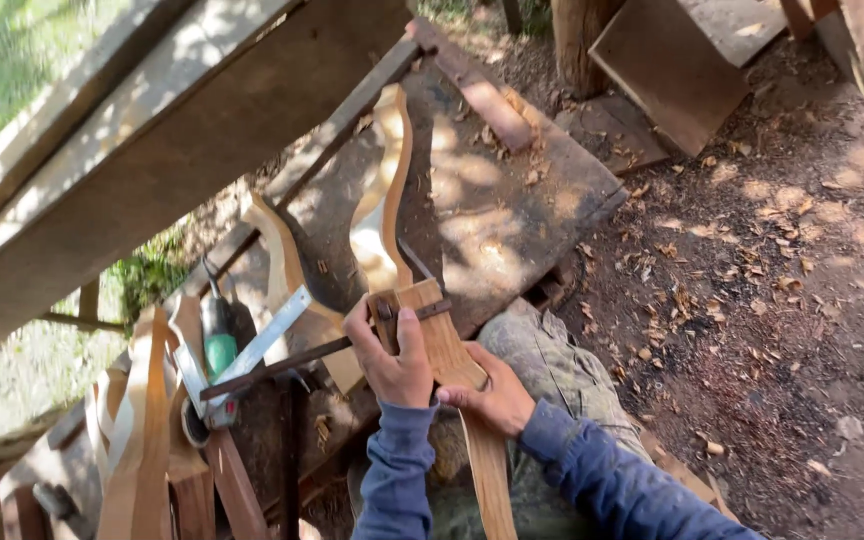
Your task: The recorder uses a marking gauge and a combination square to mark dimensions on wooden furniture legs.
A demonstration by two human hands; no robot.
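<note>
A curved wooden leg, pale and wavy in outline, lies lengthwise on a dark, worn workbench, its near end pressed against a flat wooden block that the person holds at the bench's near edge. A dark metal rod runs from the block's top leftward and downward, crossing the bench edge.

The left hand is closed around the upper part of the block where the rod meets it, fingers wrapped over the front and thumb on the side. The right hand grips the block lower down from the right, fingers curled against its edge. Both arms wear blue sleeves, and a knee in camouflage trousers sits just behind the right hand.

A second curved leg lies on the bench just to the left of the first. Beside it rests a steel square, and near that an angle grinder with a green body. More shaped wooden pieces stand upright at the lower left.

A long weathered plank slants across the upper left. The ground to the right is bare dirt strewn with wood chips, with boards leaning at the top
</note>
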